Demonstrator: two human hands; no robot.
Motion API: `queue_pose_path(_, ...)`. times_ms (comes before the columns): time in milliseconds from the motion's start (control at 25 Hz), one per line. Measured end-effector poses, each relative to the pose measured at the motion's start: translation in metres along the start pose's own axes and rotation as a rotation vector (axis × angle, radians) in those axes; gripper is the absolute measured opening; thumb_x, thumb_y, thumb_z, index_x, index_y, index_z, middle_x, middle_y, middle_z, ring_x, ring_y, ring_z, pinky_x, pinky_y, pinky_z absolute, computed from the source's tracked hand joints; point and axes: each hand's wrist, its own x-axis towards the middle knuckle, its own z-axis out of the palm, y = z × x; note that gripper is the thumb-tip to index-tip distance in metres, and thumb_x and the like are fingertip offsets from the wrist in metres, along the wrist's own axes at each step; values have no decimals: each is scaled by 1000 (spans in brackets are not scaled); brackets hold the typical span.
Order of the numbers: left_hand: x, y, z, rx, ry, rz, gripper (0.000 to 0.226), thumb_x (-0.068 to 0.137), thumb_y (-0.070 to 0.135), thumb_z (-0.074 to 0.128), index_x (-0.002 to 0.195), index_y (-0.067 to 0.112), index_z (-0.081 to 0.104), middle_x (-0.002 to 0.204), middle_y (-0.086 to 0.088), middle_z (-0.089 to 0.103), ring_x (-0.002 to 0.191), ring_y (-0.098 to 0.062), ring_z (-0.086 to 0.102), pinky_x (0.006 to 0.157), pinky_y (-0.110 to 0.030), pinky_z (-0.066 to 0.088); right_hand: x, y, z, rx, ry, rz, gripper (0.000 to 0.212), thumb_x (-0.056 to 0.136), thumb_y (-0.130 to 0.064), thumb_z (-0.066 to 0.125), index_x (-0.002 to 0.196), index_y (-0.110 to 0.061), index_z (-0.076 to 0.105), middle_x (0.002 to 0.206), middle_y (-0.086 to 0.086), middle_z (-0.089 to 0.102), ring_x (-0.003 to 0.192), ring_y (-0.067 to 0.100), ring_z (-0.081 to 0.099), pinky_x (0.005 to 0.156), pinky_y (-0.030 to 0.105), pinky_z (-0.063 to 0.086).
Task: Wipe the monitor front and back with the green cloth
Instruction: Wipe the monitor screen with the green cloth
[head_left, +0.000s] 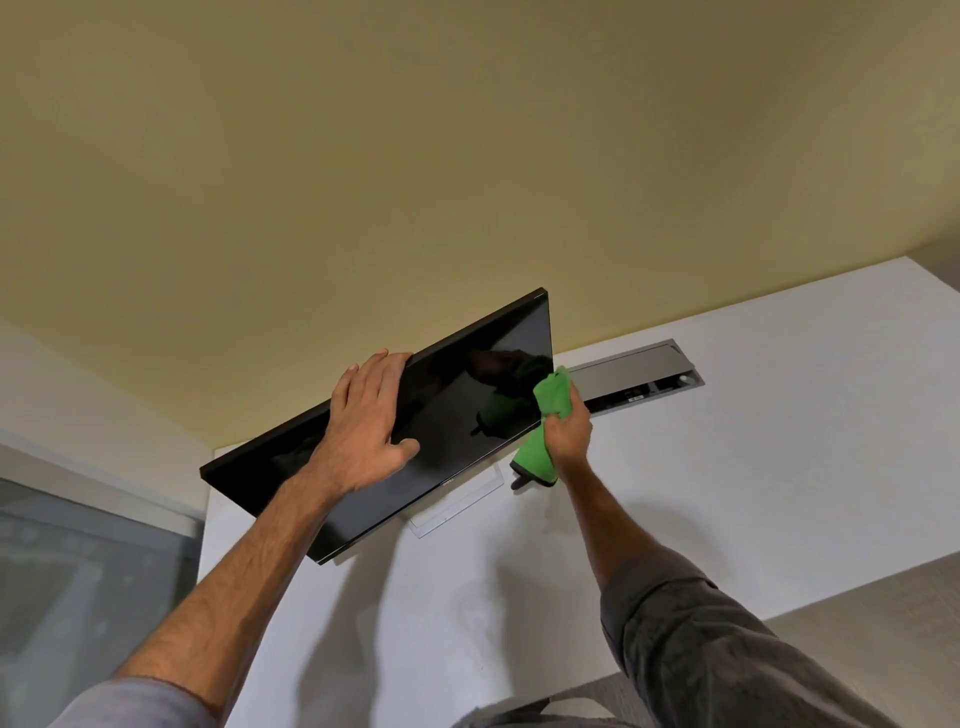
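Note:
A black monitor (467, 415) stands on the white desk (727, 493), its dark screen facing me. My left hand (363, 415) grips its top edge, fingers over the back and thumb resting on the screen. My right hand (569, 431) is shut on a bunched green cloth (553, 397) and presses it against the screen's right edge. A loose end of the cloth hangs below my fist. The monitor's back is hidden; only part of its pale base (457, 506) shows beneath it.
A grey cable tray (639, 376) with an open lid is recessed in the desk just behind my right hand. A yellow wall (415, 182) rises behind the desk. Left of the desk lies grey floor (78, 571).

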Motion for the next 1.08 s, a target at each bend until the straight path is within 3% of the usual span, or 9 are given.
queue_pose_path(120, 0, -1, 2, 4, 3, -7, 116, 68, 38, 64, 170, 14, 13, 176, -11, 20, 167, -24, 5, 133, -49, -6, -10, 18, 25, -68, 11, 132, 84, 89, -12, 54, 167, -25, 26, 152, 20, 54, 129, 45, 59, 111, 57, 48)
queue_pose_path(240, 1, -1, 4, 11, -1, -18, 117, 69, 38, 63, 171, 15, 12, 176, -10, 18, 167, -22, 3, 132, -48, -7, -46, -6, 64, -76, 76, 240, 85, 92, -8, 57, 168, -16, 19, 156, 24, 49, 131, 47, 57, 112, 49, 43)
queue_pose_path(360, -2, 2, 4, 15, 1, -27, 117, 70, 40, 64, 171, 15, 10, 176, -10, 17, 167, -23, 4, 133, -50, -4, -90, -14, 95, -36, 50, 276, 80, 96, -2, 56, 167, -11, 22, 159, 22, 46, 133, 45, 57, 112, 42, 41)
queue_pose_path(520, -3, 3, 4, 22, -22, -30, 118, 71, 44, 63, 172, 15, 9, 177, -11, 17, 167, -25, 5, 134, -51, -3, -135, 10, 106, -81, -78, 244, 72, 95, -3, 60, 163, -13, 37, 148, 21, 59, 133, 40, 58, 110, 39, 43)
queue_pose_path(720, -6, 5, 1, 20, -38, -35, 117, 72, 47, 61, 172, 17, 8, 176, -8, 18, 166, -28, 9, 134, -52, -2, -70, 7, 55, 29, 295, 235, 76, 86, -6, 59, 159, -22, 45, 149, 14, 60, 132, 40, 59, 114, 48, 46)
queue_pose_path(840, -7, 9, 1, 18, -35, -36, 117, 74, 46, 64, 172, 17, 8, 176, -10, 18, 167, -28, 8, 134, -53, -2, -39, -11, 34, -22, 204, 258, 68, 91, -10, 60, 156, -28, 48, 142, 13, 65, 126, 42, 62, 111, 53, 48)
queue_pose_path(1080, -6, 7, -4, -1, -66, -35, 117, 72, 42, 64, 172, 17, 7, 176, -11, 19, 167, -27, 7, 132, -51, -4, -78, -13, 67, 131, 93, 412, 61, 96, -2, 62, 155, -11, 51, 146, 22, 61, 132, 44, 59, 113, 47, 46)
